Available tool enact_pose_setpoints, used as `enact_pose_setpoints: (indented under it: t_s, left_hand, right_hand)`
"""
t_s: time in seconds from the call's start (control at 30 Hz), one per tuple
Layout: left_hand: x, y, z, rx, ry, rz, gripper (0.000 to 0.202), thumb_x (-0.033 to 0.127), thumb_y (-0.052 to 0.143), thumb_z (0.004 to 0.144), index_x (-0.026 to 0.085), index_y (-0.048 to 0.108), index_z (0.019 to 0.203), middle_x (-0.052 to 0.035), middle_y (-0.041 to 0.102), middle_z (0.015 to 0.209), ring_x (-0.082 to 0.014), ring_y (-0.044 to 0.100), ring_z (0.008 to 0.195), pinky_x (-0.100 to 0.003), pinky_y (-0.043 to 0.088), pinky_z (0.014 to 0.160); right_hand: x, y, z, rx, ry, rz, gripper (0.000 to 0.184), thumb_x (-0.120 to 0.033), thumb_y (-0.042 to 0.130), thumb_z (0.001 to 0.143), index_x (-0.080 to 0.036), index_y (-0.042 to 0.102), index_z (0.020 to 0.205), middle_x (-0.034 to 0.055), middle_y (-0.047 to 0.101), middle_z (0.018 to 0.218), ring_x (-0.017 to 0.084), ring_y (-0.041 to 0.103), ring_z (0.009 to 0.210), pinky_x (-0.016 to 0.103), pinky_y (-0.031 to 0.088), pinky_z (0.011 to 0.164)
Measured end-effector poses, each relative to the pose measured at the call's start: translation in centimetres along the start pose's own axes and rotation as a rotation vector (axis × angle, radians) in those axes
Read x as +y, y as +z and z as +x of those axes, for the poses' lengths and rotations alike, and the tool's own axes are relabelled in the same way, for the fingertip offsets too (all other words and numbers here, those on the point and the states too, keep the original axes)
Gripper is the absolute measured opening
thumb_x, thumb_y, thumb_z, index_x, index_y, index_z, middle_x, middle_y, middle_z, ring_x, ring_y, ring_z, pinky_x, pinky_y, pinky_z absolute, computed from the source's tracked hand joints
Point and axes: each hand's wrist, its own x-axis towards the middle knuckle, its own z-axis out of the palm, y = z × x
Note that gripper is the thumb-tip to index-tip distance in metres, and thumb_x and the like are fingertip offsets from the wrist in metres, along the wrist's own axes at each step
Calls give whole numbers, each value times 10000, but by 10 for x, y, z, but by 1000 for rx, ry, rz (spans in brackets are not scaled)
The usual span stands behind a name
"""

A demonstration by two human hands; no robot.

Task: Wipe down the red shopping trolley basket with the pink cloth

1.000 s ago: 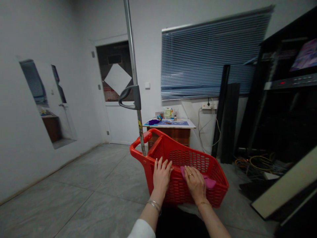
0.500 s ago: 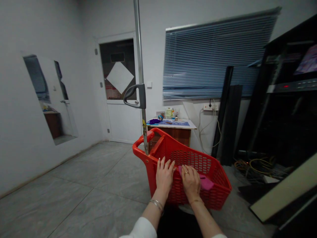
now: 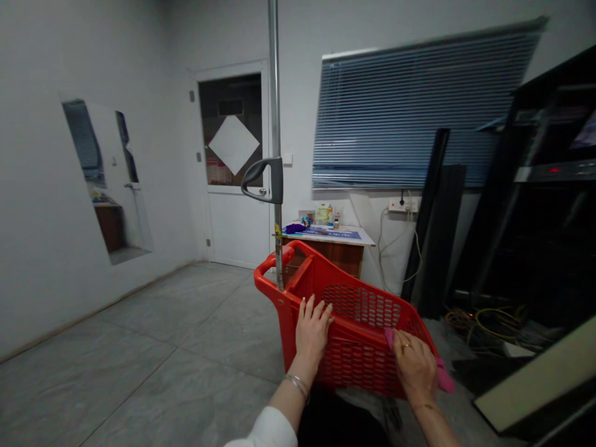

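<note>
A red plastic shopping cart basket (image 3: 358, 366) with perforated sides stands right in front of me. My left hand (image 3: 313, 329) lies on its near rim, fingers stretched out and slightly apart, wearing a silver bracelet at the wrist. Farther right along the same rim, my right hand (image 3: 414, 363) has its fingers closed over a pink cloth (image 3: 446, 375), pressing it on the edge near the cart's front corner. Part of the cloth hangs out past the hand; the rest is hidden under the fingers. The cart's red handle (image 3: 264, 279) is at the left end.
A metal pole (image 3: 274, 93) with a grey grip (image 3: 275, 180) rises by the cart handle. Behind stands a small table (image 3: 358, 236) with bottles and a purple cloth. Cables (image 3: 498, 326), dark panels (image 3: 440, 236) and a pale board (image 3: 535, 379) are at right; a white door (image 3: 237, 223) is at back.
My right hand has slid the pink cloth rightward along the near rim, from mid-side to near the front corner. My left hand stays on the rim. The view has shifted slightly.
</note>
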Motion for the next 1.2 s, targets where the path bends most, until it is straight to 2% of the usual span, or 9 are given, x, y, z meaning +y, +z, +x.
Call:
enact_pose_setpoints:
  t_s: [0.1, 0.3, 0.4, 0.5, 0.7, 0.8, 0.9, 1.1, 1.2]
  left_hand:
    - [3, 1, 1, 12, -9, -4, 303, 324, 557, 947, 314, 621, 1243, -11, 666, 1240, -273, 478, 1293, -538, 364, 1113]
    - [1, -11, 2, -13, -3, 10, 300, 302, 524, 964, 304, 620, 1248, -5, 664, 1241, -275, 481, 1286, -537, 356, 1118]
    - [-6, -17, 3, -32, 22, 29, 316, 300, 536, 958, 314, 605, 1266, -4, 661, 1249, -259, 477, 1291, -523, 345, 1129]
    - [-14, -17, 3, -46, 32, 47, 320, 316, 547, 953, 321, 603, 1268, -8, 659, 1257, -257, 482, 1289, -521, 348, 1125]
    - [-18, -9, 3, -47, 12, 52, 316, 330, 554, 949, 319, 612, 1259, -3, 658, 1261, -261, 470, 1300, -528, 325, 1136]
    - [-16, -8, 4, -34, -4, 37, 306, 320, 562, 946, 320, 623, 1246, 4, 662, 1253, -264, 463, 1304, -538, 313, 1142]
    - [-15, -9, 5, -38, -9, 20, 293, 299, 558, 949, 319, 633, 1231, 10, 660, 1257, -268, 457, 1306, -544, 306, 1145]
    - [-17, -14, 3, -46, 1, 19, 298, 296, 526, 964, 306, 627, 1244, -2, 651, 1272, -280, 455, 1306, -557, 312, 1135]
    - [-21, -15, 3, -54, 19, 27, 307, 307, 523, 965, 310, 616, 1258, -1, 650, 1274, -279, 463, 1300, -553, 313, 1134]
  right_hand:
    - [-18, 3, 4, -15, 3, -69, 338, -316, 386, 962, -176, 693, 970, 78, 684, 958, 184, 538, 910, 320, 390, 821]
    - [-111, 19, 27, -5, -93, 34, 284, -285, 413, 953, -198, 680, 1001, 63, 690, 990, 180, 538, 940, 329, 377, 851]
    - [-128, 20, 32, -17, -83, 65, 278, -275, 419, 952, -199, 681, 1006, 65, 693, 992, 181, 545, 930, 323, 381, 838]
    - [-106, 15, 26, -56, -109, 83, 258, -268, 446, 948, -198, 682, 1024, 54, 694, 1013, 169, 551, 930, 304, 377, 835]
    - [-12, 3, 1, -97, -58, -9, 309, -295, 413, 949, -188, 698, 1000, 69, 688, 1019, 178, 547, 906, 317, 380, 803]
    - [5, 1, -2, -73, -14, -37, 346, -313, 377, 960, -180, 697, 970, 76, 684, 990, 181, 542, 900, 324, 383, 800]
    - [-20, 3, 6, -49, -5, -44, 312, -317, 410, 958, -187, 692, 923, 58, 684, 960, 172, 532, 882, 315, 367, 789]
    - [-118, 16, 33, -63, -83, 97, 238, -280, 462, 950, -214, 687, 986, 40, 687, 990, 160, 532, 917, 297, 346, 799]
    - [-130, 20, 34, -73, -91, 115, 241, -279, 464, 947, -219, 689, 1010, 45, 690, 1014, 158, 543, 920, 295, 355, 812]
